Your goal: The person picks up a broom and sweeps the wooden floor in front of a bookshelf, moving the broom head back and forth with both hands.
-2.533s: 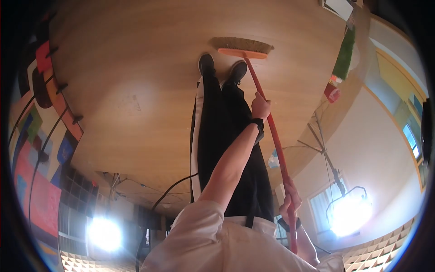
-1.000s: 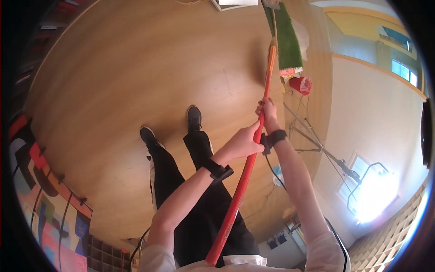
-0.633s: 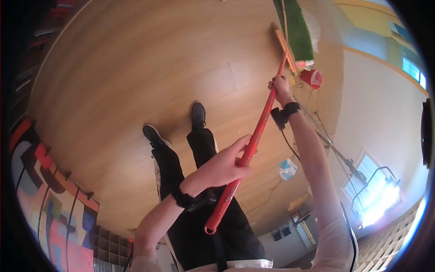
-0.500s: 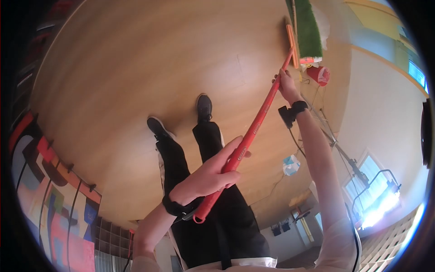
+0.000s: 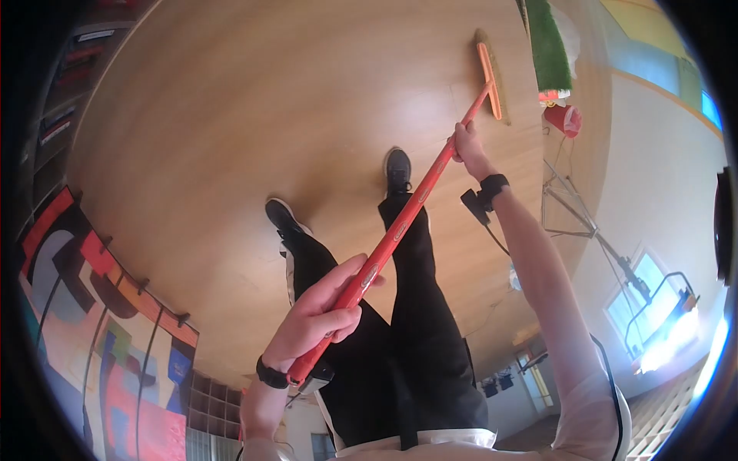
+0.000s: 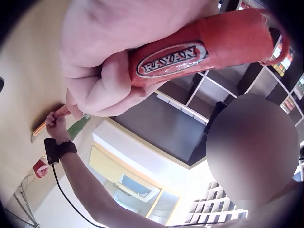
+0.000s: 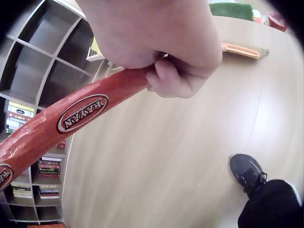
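A broom with a red handle slants across the head view, its orange head lying on the wooden floor at the upper right, bristles facing right. My left hand grips the handle close to its looped top end; in the left wrist view the fingers curl round it beside a printed oval label. Farther down, near the broom head, my right hand holds the same handle, and the right wrist view has its fingers wrapped round the red shaft.
Two dark shoes stand on the floor left of the broom. To the right are a green turf strip, a red bucket and a lamp stand. A colourful painted panel borders the left; shelves line the wall.
The hands first spread apart along the handle, the left toward its top end. The broom head has swung from in front of the feet to the right, then come slightly away from the turf strip.
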`<state>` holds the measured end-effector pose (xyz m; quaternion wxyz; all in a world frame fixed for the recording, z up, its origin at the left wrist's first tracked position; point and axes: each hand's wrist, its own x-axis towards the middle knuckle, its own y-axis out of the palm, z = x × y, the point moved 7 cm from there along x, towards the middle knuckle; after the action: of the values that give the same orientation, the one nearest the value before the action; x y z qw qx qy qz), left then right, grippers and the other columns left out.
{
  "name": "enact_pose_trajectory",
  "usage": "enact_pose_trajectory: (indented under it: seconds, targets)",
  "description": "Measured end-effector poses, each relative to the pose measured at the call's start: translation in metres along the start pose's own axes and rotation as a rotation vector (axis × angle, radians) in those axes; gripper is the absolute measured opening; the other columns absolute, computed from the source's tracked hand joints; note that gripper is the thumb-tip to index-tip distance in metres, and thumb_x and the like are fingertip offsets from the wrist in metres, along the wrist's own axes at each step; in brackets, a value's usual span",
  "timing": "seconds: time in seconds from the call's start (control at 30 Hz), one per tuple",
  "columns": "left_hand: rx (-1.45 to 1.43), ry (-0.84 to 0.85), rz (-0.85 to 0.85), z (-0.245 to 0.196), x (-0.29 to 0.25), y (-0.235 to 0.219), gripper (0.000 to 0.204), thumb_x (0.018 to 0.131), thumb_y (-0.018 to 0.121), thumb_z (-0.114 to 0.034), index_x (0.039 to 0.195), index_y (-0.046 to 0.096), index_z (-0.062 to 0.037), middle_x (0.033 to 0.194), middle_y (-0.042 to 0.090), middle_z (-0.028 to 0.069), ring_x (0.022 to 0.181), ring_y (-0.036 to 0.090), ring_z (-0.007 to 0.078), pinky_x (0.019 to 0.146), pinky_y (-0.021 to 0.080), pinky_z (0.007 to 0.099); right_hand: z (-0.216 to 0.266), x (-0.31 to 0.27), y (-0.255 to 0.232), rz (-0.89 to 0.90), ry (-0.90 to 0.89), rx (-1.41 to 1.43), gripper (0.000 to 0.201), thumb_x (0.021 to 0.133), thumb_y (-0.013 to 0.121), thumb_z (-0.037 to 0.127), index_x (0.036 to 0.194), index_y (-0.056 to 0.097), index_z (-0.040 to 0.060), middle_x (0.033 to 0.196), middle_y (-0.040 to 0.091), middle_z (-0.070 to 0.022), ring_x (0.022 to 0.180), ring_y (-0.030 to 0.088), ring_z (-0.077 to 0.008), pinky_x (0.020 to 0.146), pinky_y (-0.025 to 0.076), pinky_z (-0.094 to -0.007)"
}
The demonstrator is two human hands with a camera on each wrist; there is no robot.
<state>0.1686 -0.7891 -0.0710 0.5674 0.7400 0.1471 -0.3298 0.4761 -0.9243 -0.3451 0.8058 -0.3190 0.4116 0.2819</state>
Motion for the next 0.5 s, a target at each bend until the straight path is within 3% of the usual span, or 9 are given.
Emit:
enact_pose_trajectory:
  seconds: [0.13, 0.27, 0.33, 0.37, 0.4, 0.43, 0.47, 0.5]
  targets:
    - [0.013, -0.012, -0.023, 0.003, -0.082, -0.062, 0.067, 0.083, 0.045, 0.005, 0.145, 0.021, -0.0029, 0.129, 0.047, 0.0151, 0.057, 0.044, 0.0056, 0.051, 0.039, 0.0192, -0.021, -0.050, 0.092, -0.011, -0.031, 0.002, 0.012, 0.092, 0.038, 0.020, 0.096, 0.035, 0.0091, 0.069, 0.050, -0.0081, 0.041, 0.043, -0.0147, 0.032, 0.031, -0.0266]
    - [0.009, -0.027, -0.094, 0.002, -0.176, -0.122, 0.067, 0.083, 0.045, 0.005, 0.145, 0.021, -0.0027, 0.130, 0.046, 0.0158, 0.057, 0.044, 0.0053, 0.050, 0.038, 0.0188, -0.056, -0.092, 0.181, -0.066, -0.014, -0.110, 0.015, 0.092, 0.039, 0.023, 0.097, 0.035, 0.0090, 0.070, 0.050, -0.0080, 0.045, 0.049, -0.0169, 0.035, 0.038, -0.0295]
    - [0.005, -0.062, -0.158, 0.001, -0.226, -0.149, 0.067, 0.082, 0.045, 0.005, 0.145, 0.022, -0.0023, 0.130, 0.046, 0.0161, 0.055, 0.042, 0.0049, 0.049, 0.037, 0.0187, -0.077, -0.121, 0.245, -0.021, -0.048, -0.060, 0.028, 0.091, 0.039, 0.023, 0.111, 0.027, 0.0072, 0.065, 0.052, -0.0112, 0.045, 0.053, -0.0211, 0.035, 0.041, -0.0326]
    - [0.012, -0.066, -0.159, 0.003, -0.248, -0.162, 0.069, 0.081, 0.046, 0.006, 0.145, 0.022, -0.0023, 0.130, 0.045, 0.0164, 0.054, 0.041, 0.0044, 0.049, 0.036, 0.0185, -0.084, -0.134, 0.271, 0.005, -0.043, -0.085, 0.028, 0.091, 0.040, 0.023, 0.110, 0.025, 0.0078, 0.065, 0.052, -0.0119, 0.044, 0.052, -0.0215, 0.033, 0.040, -0.0326]
    - [0.007, -0.068, -0.161, 0.003, -0.270, -0.170, 0.069, 0.081, 0.046, 0.006, 0.145, 0.022, -0.0023, 0.130, 0.045, 0.0164, 0.054, 0.041, 0.0044, 0.049, 0.036, 0.0185, -0.094, -0.148, 0.296, 0.043, 0.019, -0.072, 0.042, 0.092, 0.039, 0.025, 0.123, 0.018, 0.0064, 0.065, 0.052, -0.0123, 0.044, 0.052, -0.0218, 0.033, 0.040, -0.0328]
    - [0.025, -0.070, -0.235, 0.002, -0.293, -0.180, 0.071, 0.077, 0.047, 0.005, 0.143, 0.023, -0.0003, 0.129, 0.046, 0.0188, 0.052, 0.041, 0.0048, 0.047, 0.035, 0.0183, -0.098, -0.164, 0.318, 0.050, 0.028, -0.053, 0.060, 0.092, 0.037, 0.027, 0.136, 0.002, 0.0062, 0.066, 0.053, -0.0122, 0.044, 0.052, -0.0220, 0.033, 0.040, -0.0328]
    - [0.043, -0.071, -0.307, 0.001, -0.314, -0.189, 0.072, 0.073, 0.047, 0.004, 0.142, 0.025, 0.0017, 0.127, 0.047, 0.0211, 0.049, 0.042, 0.0051, 0.046, 0.035, 0.0182, -0.090, -0.189, 0.339, 0.026, 0.036, -0.057, 0.018, 0.094, 0.037, 0.025, 0.103, 0.030, 0.0107, 0.068, 0.054, -0.0091, 0.047, 0.053, -0.0184, 0.035, 0.042, -0.0288]
    - [0.023, -0.076, -0.337, 0.001, -0.331, -0.198, 0.074, 0.071, 0.047, 0.004, 0.142, 0.025, 0.0023, 0.126, 0.047, 0.0225, 0.048, 0.041, 0.0052, 0.045, 0.034, 0.0181, -0.091, -0.203, 0.357, 0.040, 0.037, -0.047, 0.018, 0.094, 0.037, 0.025, 0.103, 0.030, 0.0108, 0.068, 0.053, -0.0091, 0.046, 0.053, -0.0185, 0.034, 0.041, -0.0289]
